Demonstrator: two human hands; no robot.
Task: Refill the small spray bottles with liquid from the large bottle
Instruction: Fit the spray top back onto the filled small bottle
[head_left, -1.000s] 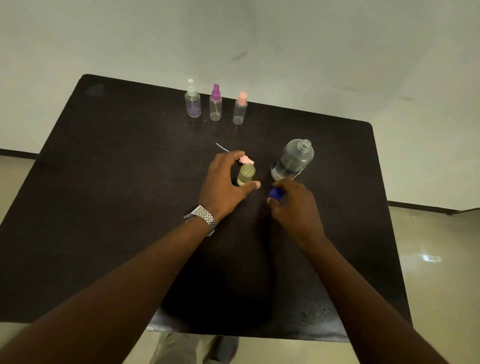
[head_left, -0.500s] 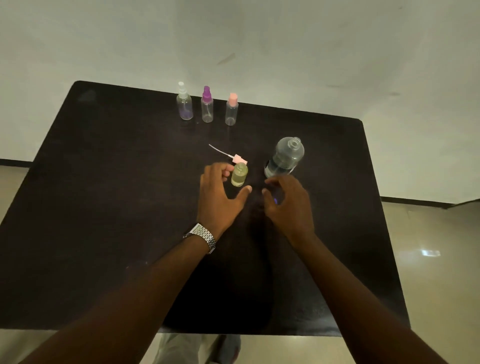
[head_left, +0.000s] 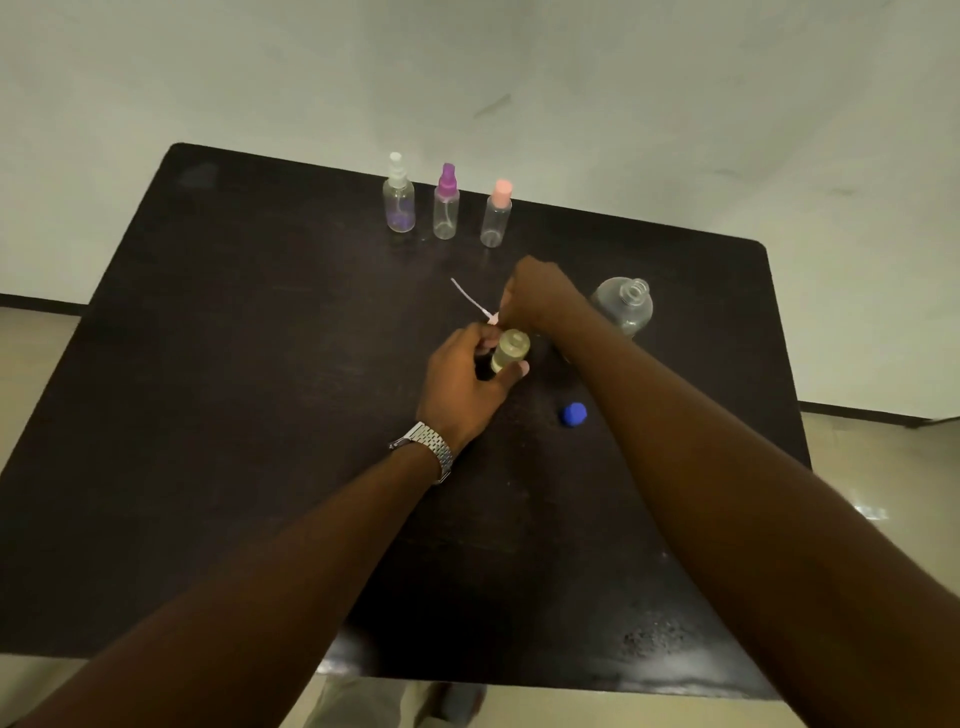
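Two hands are working centrally on the table (head_left: 208, 415): left hand (head_left: 462, 382) gripping the upright bottle (head_left: 510, 351), right hand (head_left: 540, 296) pinching the sprayer (head_left: 492, 316), tube (head_left: 466, 295) pointing far-left.

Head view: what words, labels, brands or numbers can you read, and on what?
None readable.
large bottle: no legible label.
Three capped spray bottles: no print seen.
yellowish bottle in the left hand: none.
pink spray head pinched by the right hand: none.
blue cap: none.
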